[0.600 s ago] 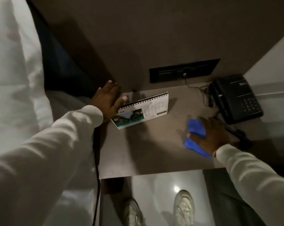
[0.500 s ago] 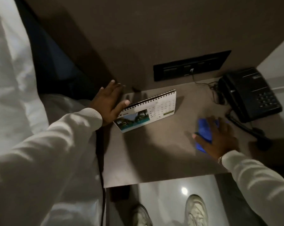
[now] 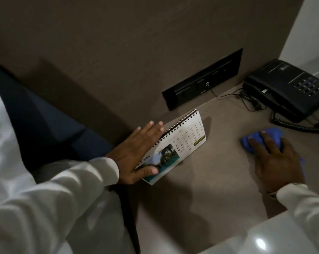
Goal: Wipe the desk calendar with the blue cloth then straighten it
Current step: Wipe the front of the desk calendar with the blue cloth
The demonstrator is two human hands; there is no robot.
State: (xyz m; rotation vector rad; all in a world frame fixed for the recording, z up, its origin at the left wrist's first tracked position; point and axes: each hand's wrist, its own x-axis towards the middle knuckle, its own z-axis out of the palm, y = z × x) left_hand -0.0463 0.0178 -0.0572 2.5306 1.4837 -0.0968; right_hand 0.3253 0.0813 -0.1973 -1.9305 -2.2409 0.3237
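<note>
Nearest me, at the bottom right of the frame, I see glossy floor [image 3: 265,239], then the brown desk top [image 3: 200,195]. My left hand [image 3: 136,153] grips the desk calendar [image 3: 180,143] at centre frame, fingers flat behind, thumb on its face. My right hand [image 3: 276,162] lies spread flat, pressing the blue cloth [image 3: 254,142] at centre right, well apart from the calendar. Farther back sit a black telephone [image 3: 287,88] at upper right and a socket panel [image 3: 202,79] in the brown wall. Since half a second ago the view has closed in; my shoes have dropped out of frame.
</note>
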